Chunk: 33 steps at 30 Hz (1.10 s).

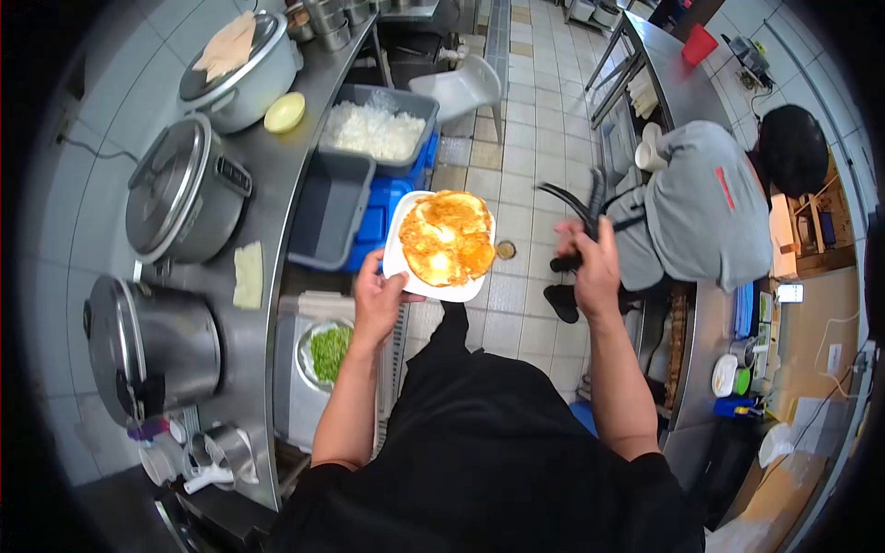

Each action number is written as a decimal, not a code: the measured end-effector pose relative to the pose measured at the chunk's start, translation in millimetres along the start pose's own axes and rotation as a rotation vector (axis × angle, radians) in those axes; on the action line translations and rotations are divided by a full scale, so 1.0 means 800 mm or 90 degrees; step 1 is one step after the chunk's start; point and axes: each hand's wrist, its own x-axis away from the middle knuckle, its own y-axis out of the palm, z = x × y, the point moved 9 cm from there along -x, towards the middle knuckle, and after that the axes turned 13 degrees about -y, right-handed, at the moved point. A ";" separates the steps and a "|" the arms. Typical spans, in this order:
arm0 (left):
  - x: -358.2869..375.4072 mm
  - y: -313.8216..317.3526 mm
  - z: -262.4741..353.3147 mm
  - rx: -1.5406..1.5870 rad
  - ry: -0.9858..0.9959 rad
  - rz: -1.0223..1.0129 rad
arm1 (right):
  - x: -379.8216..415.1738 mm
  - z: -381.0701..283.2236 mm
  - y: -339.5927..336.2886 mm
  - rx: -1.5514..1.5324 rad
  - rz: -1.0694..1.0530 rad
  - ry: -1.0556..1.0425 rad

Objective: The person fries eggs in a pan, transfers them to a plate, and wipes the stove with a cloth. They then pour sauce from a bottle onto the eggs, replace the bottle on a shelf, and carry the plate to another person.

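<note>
My left hand [378,302] grips the near-left edge of a white square plate [473,290], thumb on the rim. Fried egg [447,240], browned with pale patches, covers most of that plate. Out to the right, my right hand [595,267] is closed around black tongs [590,203], slightly blurred, their curved arms spread and pointing away from me. Below my left forearm, a bowl of chopped greens [330,355] sits beside the steel counter.
Large cookers [175,341] line the steel counter [249,341] at left. Past the plate are a grey tub of white rice [373,129] and another grey tub [318,207]. A person in a grey shirt [701,207] bends over at right, close to the tongs. A white chair [470,88] stands farther off.
</note>
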 end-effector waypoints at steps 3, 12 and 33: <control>-0.084 0.022 0.001 0.025 -0.013 -0.036 | -0.098 -0.015 0.076 0.096 -0.107 -0.087; -0.289 0.107 0.039 0.066 -0.101 -0.088 | -0.286 0.038 0.059 0.355 -0.185 -0.114; -0.561 -0.005 0.116 0.163 -0.038 0.342 | -0.648 0.396 -0.157 -0.083 0.191 0.369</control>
